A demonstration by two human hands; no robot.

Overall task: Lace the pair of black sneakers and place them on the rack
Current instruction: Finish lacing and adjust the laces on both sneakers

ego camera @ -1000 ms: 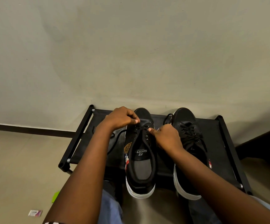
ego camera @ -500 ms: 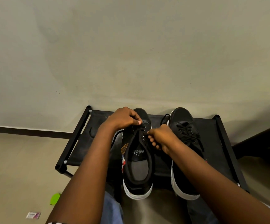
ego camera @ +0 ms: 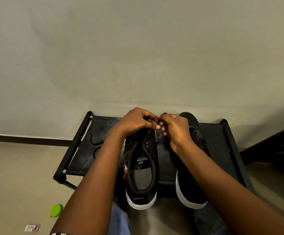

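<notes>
Both forearms are extended forward from the lower frame edge and converge at centre. The left hand (ego camera: pixel 136 120) is held knuckles up with fingers curled in a pinch. The right hand (ego camera: pixel 175 128) is set just beside it, fingers curled inward; fingertips of both hands are brought together, touching.

Rack (ego camera: pixel 222 150), centre of view: matt black cloth shelf, dusty with pale scuffs; frame of smooth black tubes with grey metal-looking joints at its 7 and 11 o'clock corners. Left sneaker (ego camera: pixel 140 175): matt black cloth upper, glossy white rubbery sole rim, grey fabric insole with printed logo. Right sneaker (ego camera: pixel 191 187): same matt black cloth, same white sole. Wall (ego camera: pixel 138 56) at 12 o'clock: matt, blotchy plaster. Floor (ego camera: pixel 19 175) at 8 o'clock: smooth, faint sheen. Green lid (ego camera: pixel 56 210) there: smooth plastic.
</notes>
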